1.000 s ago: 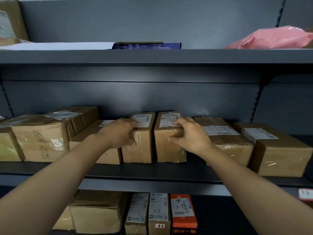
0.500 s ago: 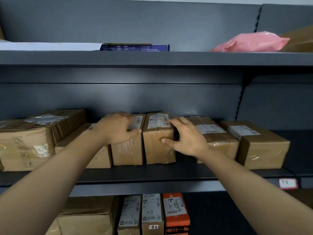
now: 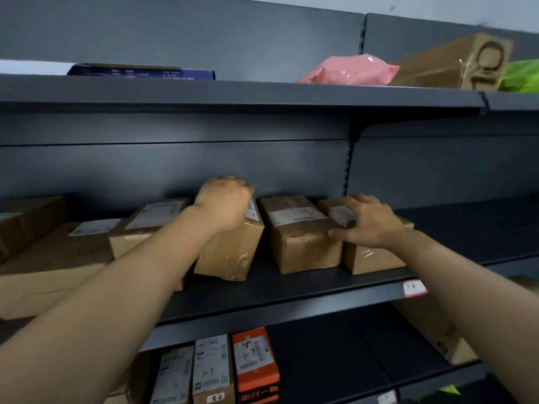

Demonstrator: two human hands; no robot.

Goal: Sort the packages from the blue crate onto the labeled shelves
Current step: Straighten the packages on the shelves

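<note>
Head view: left fingers [image 3: 243, 188] grip middle box [image 3: 230, 252]; right fingers [image 3: 360, 201] flat atop end box [image 3: 373, 259].

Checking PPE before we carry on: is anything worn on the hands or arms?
No. The left hand and right hand are bare, without gloves. No sleeve shows on either arm up to the frame edge. No watch, bracelet or ring is visible.

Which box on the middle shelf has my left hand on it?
The tall box left of the gap; your left hand curls over its top back edge. Your right hand rests on the rightmost box instead.
</note>
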